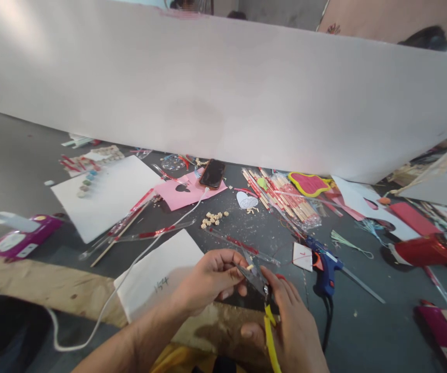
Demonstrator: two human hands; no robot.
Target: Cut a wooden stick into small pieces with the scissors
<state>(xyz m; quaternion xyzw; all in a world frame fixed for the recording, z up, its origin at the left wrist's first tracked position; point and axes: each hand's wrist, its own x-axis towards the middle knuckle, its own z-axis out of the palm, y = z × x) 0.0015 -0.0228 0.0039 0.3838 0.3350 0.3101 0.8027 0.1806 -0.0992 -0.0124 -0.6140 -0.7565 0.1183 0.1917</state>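
My left hand [221, 274] is closed, its fingertips pinched on a small pale wooden piece [250, 268] at the jaws of a pair of pliers. The pliers, with yellow handles [270, 339], lie in my right hand [285, 316], whose fingers are wrapped along them. Their metal jaws point up and left toward my left fingertips. Beyond my hands, a heap of small pale pieces [213, 219] sits on the dark table [184, 212]. A white sheet with pencil writing [161, 274] lies under my left forearm.
A blue glue gun [326, 269] lies right of my hands, its cable running toward me. Farther back are a phone [213, 173] on pink paper [172, 194], bundled sticks [285, 197] and a white board [207, 88]. A red can [429, 249] lies at right.
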